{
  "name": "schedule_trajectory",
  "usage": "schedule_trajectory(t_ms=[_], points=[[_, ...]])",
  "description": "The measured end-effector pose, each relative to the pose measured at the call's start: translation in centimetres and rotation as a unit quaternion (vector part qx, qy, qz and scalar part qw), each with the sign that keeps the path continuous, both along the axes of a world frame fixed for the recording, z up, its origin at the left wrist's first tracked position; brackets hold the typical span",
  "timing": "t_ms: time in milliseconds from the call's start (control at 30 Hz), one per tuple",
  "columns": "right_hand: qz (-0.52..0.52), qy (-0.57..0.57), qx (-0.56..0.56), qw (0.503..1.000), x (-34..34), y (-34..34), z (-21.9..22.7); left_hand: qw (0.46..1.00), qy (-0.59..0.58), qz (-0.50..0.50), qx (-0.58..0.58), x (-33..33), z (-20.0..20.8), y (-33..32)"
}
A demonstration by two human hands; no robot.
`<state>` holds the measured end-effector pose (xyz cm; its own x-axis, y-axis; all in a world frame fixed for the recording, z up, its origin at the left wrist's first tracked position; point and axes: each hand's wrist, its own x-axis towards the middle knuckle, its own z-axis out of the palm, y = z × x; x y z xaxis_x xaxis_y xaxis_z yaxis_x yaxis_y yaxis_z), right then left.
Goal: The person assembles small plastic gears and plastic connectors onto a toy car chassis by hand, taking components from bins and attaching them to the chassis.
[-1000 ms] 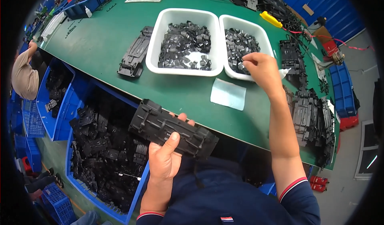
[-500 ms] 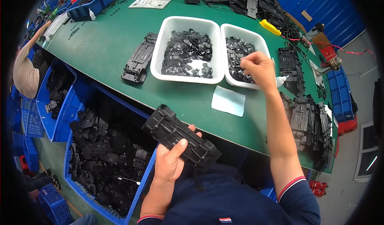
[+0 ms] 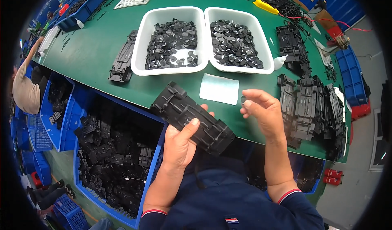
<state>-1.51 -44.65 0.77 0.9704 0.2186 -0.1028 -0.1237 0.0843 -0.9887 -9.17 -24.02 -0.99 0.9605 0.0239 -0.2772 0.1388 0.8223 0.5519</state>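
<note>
1. Head view: grips a long, black, moulded plastic part in the left hand, with thumb on top, slanted at the near edge of a green tabletop.
2. Pinches a small, dark piece between thumb and fingertips of the half-curled right hand, near the part but apart.
3. Seems mid-handling, with both items in hand; probably calls next for a firm pinch and a steady left-hand hold.

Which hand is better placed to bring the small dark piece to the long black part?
Probably the right hand: it seems to pinch the small dark piece and is just to the right of the long black part. The left hand is occupied, gripping that part.
</note>
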Motion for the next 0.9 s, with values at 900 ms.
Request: schedule_trajectory(t_ms=[900], points=[[-0.018,-0.284,-0.322,0.903,3.3,4.9,-0.7,0.999,0.002,-0.027,-0.047,2.4,-2.1,-0.2]])
